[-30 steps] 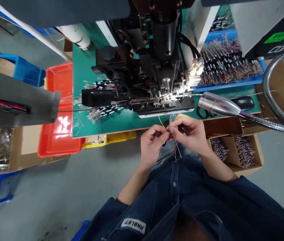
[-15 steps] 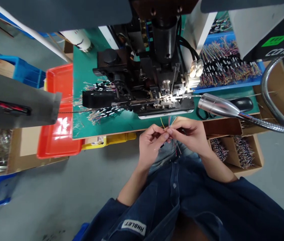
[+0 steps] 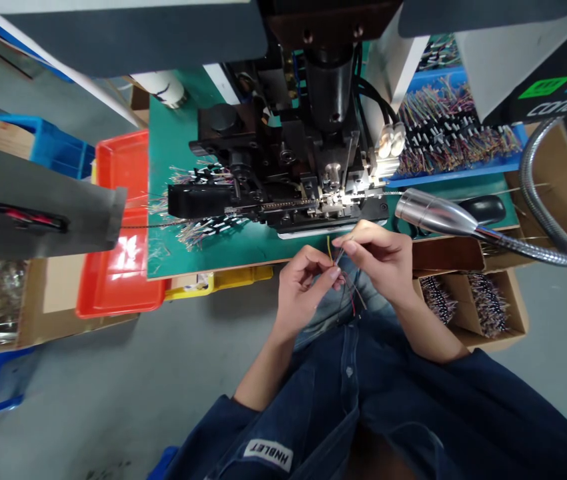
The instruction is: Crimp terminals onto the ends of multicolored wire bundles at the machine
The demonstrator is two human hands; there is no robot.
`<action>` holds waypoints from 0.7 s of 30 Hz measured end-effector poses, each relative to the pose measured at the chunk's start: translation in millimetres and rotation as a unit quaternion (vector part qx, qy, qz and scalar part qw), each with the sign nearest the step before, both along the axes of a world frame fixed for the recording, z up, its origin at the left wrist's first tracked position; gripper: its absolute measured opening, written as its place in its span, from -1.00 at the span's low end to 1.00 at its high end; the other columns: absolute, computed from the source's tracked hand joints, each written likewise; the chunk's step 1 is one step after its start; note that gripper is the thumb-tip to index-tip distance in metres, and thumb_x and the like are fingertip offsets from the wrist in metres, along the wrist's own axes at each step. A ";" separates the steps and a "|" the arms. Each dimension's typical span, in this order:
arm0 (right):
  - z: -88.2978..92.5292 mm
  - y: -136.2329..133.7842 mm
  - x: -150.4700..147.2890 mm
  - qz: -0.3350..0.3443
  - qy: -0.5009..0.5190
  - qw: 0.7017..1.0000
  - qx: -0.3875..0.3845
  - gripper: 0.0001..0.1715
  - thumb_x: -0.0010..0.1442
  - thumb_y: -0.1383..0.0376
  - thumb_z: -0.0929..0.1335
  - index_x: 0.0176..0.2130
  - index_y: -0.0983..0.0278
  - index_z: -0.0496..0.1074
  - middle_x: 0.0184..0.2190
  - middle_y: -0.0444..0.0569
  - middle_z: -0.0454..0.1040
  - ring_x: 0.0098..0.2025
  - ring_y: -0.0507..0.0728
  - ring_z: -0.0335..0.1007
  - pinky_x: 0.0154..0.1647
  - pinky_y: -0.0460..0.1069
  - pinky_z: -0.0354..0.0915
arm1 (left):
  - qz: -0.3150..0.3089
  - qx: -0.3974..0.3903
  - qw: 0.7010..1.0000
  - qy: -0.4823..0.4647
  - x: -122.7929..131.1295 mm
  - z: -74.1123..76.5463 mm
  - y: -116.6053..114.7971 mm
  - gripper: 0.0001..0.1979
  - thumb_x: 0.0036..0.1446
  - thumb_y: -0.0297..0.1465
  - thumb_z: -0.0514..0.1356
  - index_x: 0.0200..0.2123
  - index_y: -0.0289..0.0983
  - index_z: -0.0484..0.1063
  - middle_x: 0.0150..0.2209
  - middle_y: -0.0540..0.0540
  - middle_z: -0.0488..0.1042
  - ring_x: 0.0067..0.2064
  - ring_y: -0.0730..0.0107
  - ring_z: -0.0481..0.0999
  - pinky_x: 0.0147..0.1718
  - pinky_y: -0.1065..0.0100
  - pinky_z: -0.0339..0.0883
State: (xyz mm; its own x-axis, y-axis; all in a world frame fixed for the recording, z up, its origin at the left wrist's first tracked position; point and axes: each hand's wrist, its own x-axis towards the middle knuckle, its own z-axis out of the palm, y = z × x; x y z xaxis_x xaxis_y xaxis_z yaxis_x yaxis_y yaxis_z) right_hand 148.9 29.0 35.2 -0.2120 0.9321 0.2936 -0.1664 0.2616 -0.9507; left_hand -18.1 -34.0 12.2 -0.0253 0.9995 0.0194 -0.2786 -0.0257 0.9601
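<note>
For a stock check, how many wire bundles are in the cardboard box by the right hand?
2: one wire bundle in the left compartment, another in the right, of the cardboard box; more may be hidden.

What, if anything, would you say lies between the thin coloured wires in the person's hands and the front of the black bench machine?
Nothing visible does. The thin coloured wires, held by the left hand and right hand, rise toward the black bench machine with only the green bench mat beneath that stretch.

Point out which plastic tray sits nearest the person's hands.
The yellow tray, beside the left hand under the green mat's front edge; the red tray and wire-filled blue tray sit farther off.
</note>
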 end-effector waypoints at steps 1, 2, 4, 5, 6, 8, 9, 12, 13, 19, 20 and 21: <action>0.6 0.7 1.2 -0.002 -0.005 1.000 -0.014 -0.85 0.44 0.23 0.53 -0.05 0.09 0.80 -0.39 -0.10 0.61 -0.35 0.08 0.42 -0.30 0.03 0.33 | 0.008 0.002 1.000 -0.011 -0.4 -1.0 0.1 -0.82 0.36 -0.32 0.46 -0.20 -0.19 0.52 -0.36 0.05 0.58 -0.42 0.43 0.60 -0.39 0.39 0.49; 0.8 1.1 2.4 0.002 -0.014 1.000 -0.024 -0.82 0.45 0.22 0.53 -0.01 0.08 0.80 -0.40 -0.11 0.59 -0.36 0.08 0.40 -0.31 0.03 0.32 | 0.016 0.003 1.000 -0.022 -0.5 -2.2 0.2 -0.83 0.37 -0.33 0.45 -0.19 -0.18 0.52 -0.36 0.05 0.57 -0.41 0.44 0.60 -0.39 0.40 0.49; -0.1 0.6 4.6 0.031 -0.029 0.999 -0.027 -0.79 0.43 0.22 0.54 0.03 0.07 0.80 -0.41 -0.12 0.58 -0.36 0.07 0.39 -0.32 0.01 0.32 | 0.027 0.004 0.999 -0.038 0.1 -4.9 0.3 -0.85 0.37 -0.34 0.45 -0.18 -0.18 0.53 -0.34 0.06 0.55 -0.41 0.45 0.60 -0.37 0.40 0.49; -1.2 -0.1 5.4 0.053 -0.032 0.998 -0.021 -0.78 0.42 0.23 0.55 0.04 0.07 0.80 -0.40 -0.12 0.59 -0.36 0.07 0.41 -0.31 0.01 0.33 | 0.029 0.003 0.999 -0.045 0.5 -6.0 0.4 -0.85 0.36 -0.35 0.45 -0.18 -0.18 0.54 -0.32 0.06 0.54 -0.39 0.45 0.60 -0.35 0.39 0.49; -2.5 -0.9 5.9 0.073 -0.030 0.997 -0.013 -0.78 0.42 0.24 0.56 0.03 0.06 0.80 -0.39 -0.12 0.60 -0.35 0.07 0.44 -0.31 0.01 0.35 | 0.030 -0.001 0.998 -0.052 0.7 -7.0 0.6 -0.85 0.35 -0.35 0.46 -0.19 -0.18 0.55 -0.30 0.05 0.54 -0.37 0.45 0.60 -0.32 0.38 0.50; -5.0 -2.6 6.4 0.093 -0.025 0.995 0.005 -0.79 0.40 0.26 0.57 0.02 0.05 0.80 -0.39 -0.13 0.59 -0.36 0.05 0.45 -0.33 0.00 0.36 | 0.028 -0.020 0.998 -0.061 0.3 -8.6 1.1 -0.85 0.32 -0.34 0.49 -0.20 -0.19 0.58 -0.26 0.02 0.55 -0.28 0.43 0.61 -0.23 0.37 0.51; -5.7 -3.2 6.5 0.093 -0.028 0.995 0.012 -0.80 0.40 0.26 0.58 0.00 0.04 0.80 -0.39 -0.13 0.58 -0.37 0.05 0.44 -0.35 -0.01 0.35 | 0.026 -0.033 0.997 -0.062 -0.4 -9.3 1.4 -0.84 0.31 -0.34 0.50 -0.21 -0.19 0.59 -0.24 0.00 0.56 -0.24 0.42 0.61 -0.18 0.37 0.51; -4.6 -3.0 6.1 0.083 -0.054 0.995 0.021 -0.92 0.37 0.22 0.60 -0.12 0.10 0.81 -0.41 -0.12 0.57 -0.40 0.04 0.39 -0.42 -0.02 0.27 | 0.011 -0.062 0.997 -0.054 -2.6 -11.1 1.5 -0.79 0.27 -0.28 0.53 -0.24 -0.21 0.61 -0.23 -0.05 0.60 -0.17 0.37 0.59 -0.11 0.36 0.49; -3.2 -2.3 5.6 0.082 -0.062 0.994 0.021 -0.92 0.36 0.19 0.61 -0.16 0.12 0.80 -0.42 -0.11 0.57 -0.41 0.04 0.38 -0.45 -0.02 0.25 | 0.006 -0.061 0.997 -0.052 -3.0 -11.3 1.2 -0.78 0.26 -0.26 0.54 -0.25 -0.22 0.61 -0.23 -0.06 0.61 -0.17 0.35 0.59 -0.11 0.35 0.48; 5.3 4.6 -1.6 0.025 -0.017 1.000 0.004 -0.89 0.38 0.26 0.59 -0.26 0.15 0.77 -0.40 -0.08 0.64 -0.35 0.09 0.49 -0.29 0.05 0.38 | -0.008 -0.017 1.000 -0.022 -3.3 -2.5 -0.7 -0.78 0.29 -0.28 0.51 -0.30 -0.21 0.57 -0.29 -0.06 0.59 -0.20 0.31 0.57 -0.10 0.30 0.47; 6.1 5.5 -2.6 0.019 -0.007 1.000 -0.004 -0.90 0.39 0.28 0.58 -0.24 0.14 0.77 -0.40 -0.09 0.64 -0.35 0.08 0.49 -0.28 0.04 0.39 | -0.017 -0.013 1.000 -0.007 -3.9 0.0 -0.6 -0.79 0.30 -0.28 0.49 -0.30 -0.21 0.57 -0.28 -0.07 0.61 -0.18 0.30 0.58 -0.09 0.28 0.47; 6.8 6.3 -3.4 0.018 -0.001 1.000 -0.009 -0.90 0.39 0.29 0.58 -0.23 0.14 0.77 -0.41 -0.09 0.64 -0.36 0.08 0.48 -0.28 0.04 0.39 | -0.025 -0.008 1.000 0.010 -4.8 2.2 -0.4 -0.80 0.31 -0.29 0.49 -0.29 -0.21 0.58 -0.27 -0.08 0.62 -0.16 0.28 0.59 -0.06 0.27 0.47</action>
State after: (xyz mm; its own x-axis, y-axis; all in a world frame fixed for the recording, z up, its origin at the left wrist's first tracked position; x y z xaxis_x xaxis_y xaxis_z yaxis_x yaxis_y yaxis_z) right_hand 145.5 35.3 42.0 -0.2459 0.9291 0.2763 -0.1738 0.2382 -0.9555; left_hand -22.9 -34.5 14.4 0.0239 0.9997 0.0032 -0.2597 0.0031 0.9657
